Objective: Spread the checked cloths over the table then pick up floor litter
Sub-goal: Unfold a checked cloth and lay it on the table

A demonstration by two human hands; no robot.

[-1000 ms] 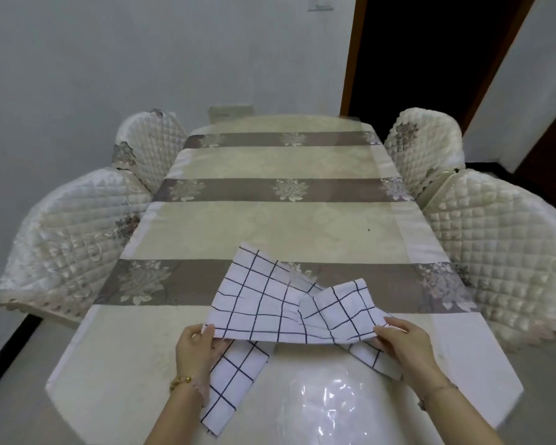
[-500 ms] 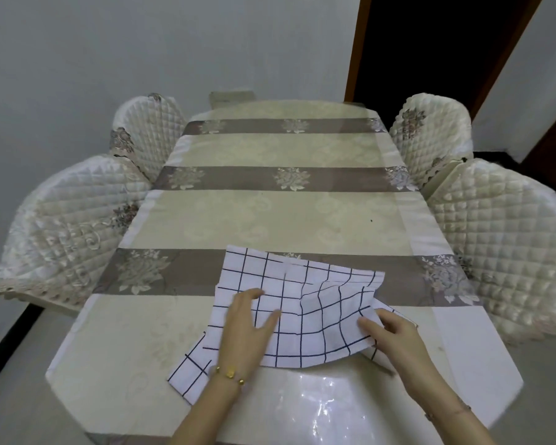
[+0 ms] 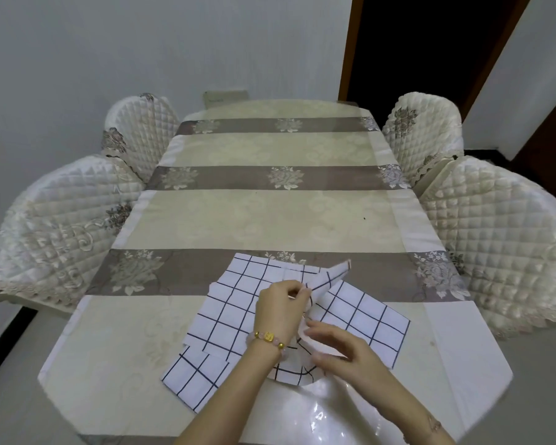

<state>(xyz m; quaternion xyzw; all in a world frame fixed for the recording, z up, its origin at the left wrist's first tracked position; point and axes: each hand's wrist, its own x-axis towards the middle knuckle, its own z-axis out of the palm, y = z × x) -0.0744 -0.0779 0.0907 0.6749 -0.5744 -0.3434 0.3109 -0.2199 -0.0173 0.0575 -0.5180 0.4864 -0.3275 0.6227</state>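
Head view. The table [image 3: 270, 213] runs lengthwise away from the viewer. It is covered by a cream tablecloth with grey-brown flowered bands, under a clear glossy sheet. The checked cloths [image 3: 235, 303], white with a dark grid, lie overlapping at the near end of the table. They reach from the nearest grey-brown band almost to the near edge. One layer [image 3: 193, 377] sticks out at an angle beneath the others, toward the near left.

The left hand [image 3: 281, 311], with a beaded bracelet [image 3: 268, 338] at the wrist, has its fingers curled. It pinches a fold of the cloths at the middle of the heap. From this pinch a raised corner [image 3: 334, 274] stands up off the table and points to the far right. The right hand [image 3: 341, 351] is just beside the left and nearer the viewer. Its thumb and fingers close on a white edge of the same heap, which curls up under the hand.

Four quilted chairs flank the table, two on each side, among them a near left chair [image 3: 61, 226] and a near right chair [image 3: 501, 239]. A dark doorway [image 3: 430, 43] opens beyond the far right corner.
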